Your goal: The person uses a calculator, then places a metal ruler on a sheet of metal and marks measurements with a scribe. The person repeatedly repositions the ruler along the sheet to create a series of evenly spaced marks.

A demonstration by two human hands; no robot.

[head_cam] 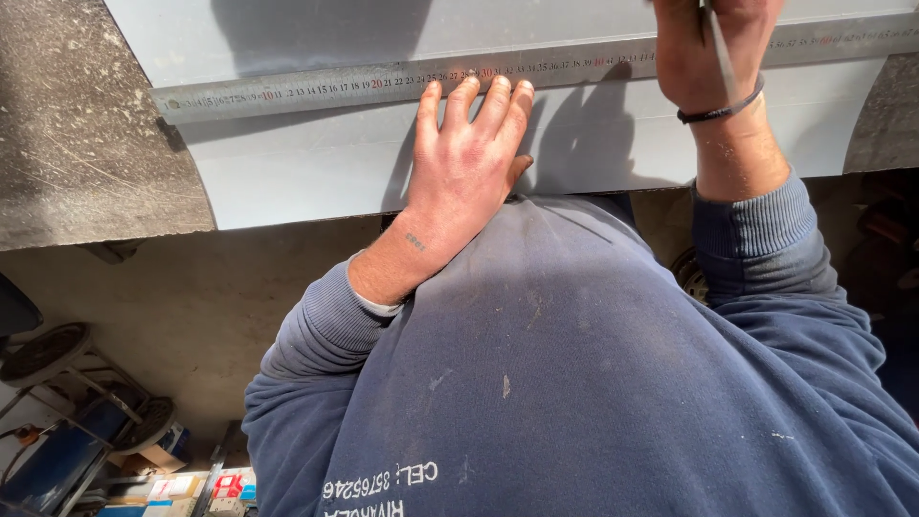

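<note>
A long metal ruler [316, 88] lies across a pale grey sheet-metal panel [306, 177] on the workbench. My left hand [464, 158] rests flat on the panel, fingers spread slightly, fingertips pressing the ruler's lower edge. My right hand [704, 53] is at the top right, closed around a thin metal marking tool [720, 57] whose shaft runs down past the wrist. Its tip is above the frame, near the ruler's upper edge. A dark band circles the right wrist. Blue sweatshirt sleeves cover both forearms.
The rough dark bench surface [86, 124] shows at the left and far right. Below the bench, at the lower left, stand a wheeled cart [57, 383] and some boxes [182, 488] on a concrete floor.
</note>
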